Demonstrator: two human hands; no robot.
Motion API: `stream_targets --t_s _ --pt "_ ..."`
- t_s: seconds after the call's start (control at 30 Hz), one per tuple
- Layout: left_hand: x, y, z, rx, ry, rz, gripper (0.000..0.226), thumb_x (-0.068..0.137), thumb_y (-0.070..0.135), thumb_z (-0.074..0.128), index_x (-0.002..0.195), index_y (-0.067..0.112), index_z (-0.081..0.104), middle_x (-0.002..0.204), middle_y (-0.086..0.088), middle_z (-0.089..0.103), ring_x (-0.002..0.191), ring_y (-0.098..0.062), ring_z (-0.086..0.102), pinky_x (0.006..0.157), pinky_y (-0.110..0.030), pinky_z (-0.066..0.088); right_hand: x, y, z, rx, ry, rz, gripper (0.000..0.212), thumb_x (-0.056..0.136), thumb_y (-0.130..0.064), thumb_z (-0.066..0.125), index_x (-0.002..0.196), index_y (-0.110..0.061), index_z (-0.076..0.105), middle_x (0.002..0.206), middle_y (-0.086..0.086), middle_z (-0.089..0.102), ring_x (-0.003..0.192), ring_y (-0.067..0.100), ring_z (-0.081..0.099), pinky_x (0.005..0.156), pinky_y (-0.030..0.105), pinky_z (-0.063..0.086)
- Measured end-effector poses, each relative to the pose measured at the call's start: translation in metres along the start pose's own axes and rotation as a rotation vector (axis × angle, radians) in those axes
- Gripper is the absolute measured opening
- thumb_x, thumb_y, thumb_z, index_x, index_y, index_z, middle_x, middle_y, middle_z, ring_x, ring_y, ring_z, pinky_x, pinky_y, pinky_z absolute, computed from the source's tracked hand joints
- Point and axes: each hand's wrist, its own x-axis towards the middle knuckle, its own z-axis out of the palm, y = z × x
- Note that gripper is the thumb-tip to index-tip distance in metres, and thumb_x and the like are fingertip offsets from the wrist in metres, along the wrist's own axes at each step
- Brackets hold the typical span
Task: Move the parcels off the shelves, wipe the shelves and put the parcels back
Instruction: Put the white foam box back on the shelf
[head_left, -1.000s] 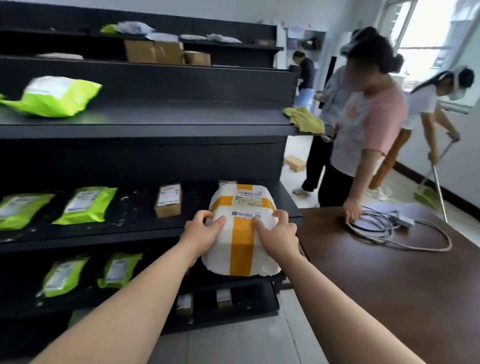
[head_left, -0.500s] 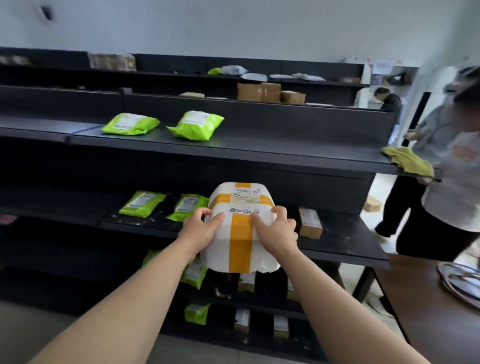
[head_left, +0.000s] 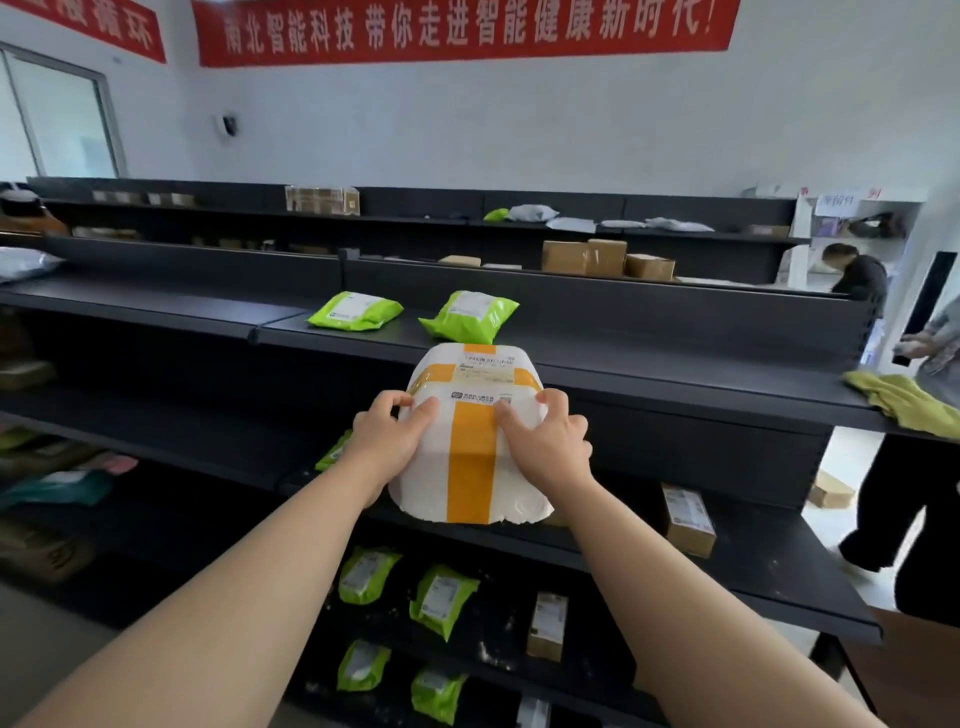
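Two hands: we've got both on the white parcel (head_left: 472, 441). The left hand (head_left: 387, 441) grips its left flank and the right hand (head_left: 545, 447) its right, thumbs on the near face and fingers curled round the sides.
Why that grip: the wrap looks slick and the pack bulky, so we reckon squeezing it from both sides stops it sliding.
Parcel position: centre of the frame, held up in front of the racking, with its top edge level with the front lip of the upper shelf (head_left: 649, 364) and its label facing us.
Upper shelf: two green mailers (head_left: 470, 314) lie side by side just behind the parcel, with bare dark board to their right.
Cloth: a yellow-green cloth (head_left: 904, 400) is draped over that shelf's end at the right edge of the frame, well apart from our hands. We'd guess it's parked there for wiping.
Middle shelf: a small cardboard box (head_left: 685, 519) stands to the lower right of the parcel.
Lower shelves: more green pouches (head_left: 441, 597) and little boxes sit at bottom centre, among pale specks.
Step in hand: a parcel mid-carry. At this height we judge it's bound for the upper shelf, though we can't be sure.
Watch for: nudging the mailers on the way in.
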Motion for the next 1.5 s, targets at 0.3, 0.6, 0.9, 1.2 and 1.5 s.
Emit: stream_targets --t_s 0.3,0.6,0.9,1.2,1.5 --pt "0.024 0.068 0.017 -0.045 0.007 0.127 0.054 0.082 0.066 0.05 0.125 0.033 0.049 0.132 -0.007 0.047 0.122 -0.032 0.045 0.103 -0.05 0.04 0.035 -0.033 -0.049 0.013 0.125 -0.055 0.064 0.083 -0.069 0.047 0.133 -0.033 0.031 0.133 0.008 0.034 0.119 0.033 0.036 0.088 0.042 0.036" --pt "0.069 0.118 0.076 -0.114 -0.057 0.234 0.05 0.089 0.056 0.052 0.128 0.025 0.05 0.129 -0.002 0.053 0.115 -0.023 0.052 0.097 -0.045 0.047 0.107 -0.03 -0.097 -0.012 0.183 -0.041 0.066 0.084 -0.068 0.045 0.137 -0.032 0.029 0.137 0.009 0.032 0.124 0.035 0.033 0.098 0.049 0.035" --pt "0.135 0.148 0.147 -0.095 -0.082 0.228 0.045 0.091 0.054 0.051 0.127 0.026 0.05 0.128 -0.001 0.053 0.111 -0.019 0.052 0.092 -0.04 0.049 0.2 -0.003 -0.125 -0.035 0.172 -0.007 0.072 0.082 -0.072 0.043 0.14 -0.033 0.026 0.139 0.01 0.031 0.126 0.035 0.032 0.099 0.051 0.035" --pt "0.18 0.153 0.2 -0.021 -0.077 0.216 0.051 0.094 0.053 0.046 0.135 0.023 0.046 0.137 -0.002 0.048 0.121 -0.022 0.048 0.097 -0.041 0.047 0.266 0.026 -0.13 -0.05 0.128 0.035 0.076 0.083 -0.073 0.041 0.145 -0.032 0.023 0.142 0.01 0.03 0.128 0.035 0.031 0.099 0.049 0.035" --pt "0.219 0.158 0.223 0.037 -0.089 0.24 0.053 0.096 0.051 0.042 0.139 0.021 0.044 0.141 -0.003 0.045 0.127 -0.024 0.044 0.098 -0.038 0.043 0.31 0.035 -0.128 -0.061 0.123 0.043 0.078 0.083 -0.074 0.039 0.147 -0.031 0.023 0.143 0.011 0.031 0.129 0.036 0.031 0.1 0.048 0.034"
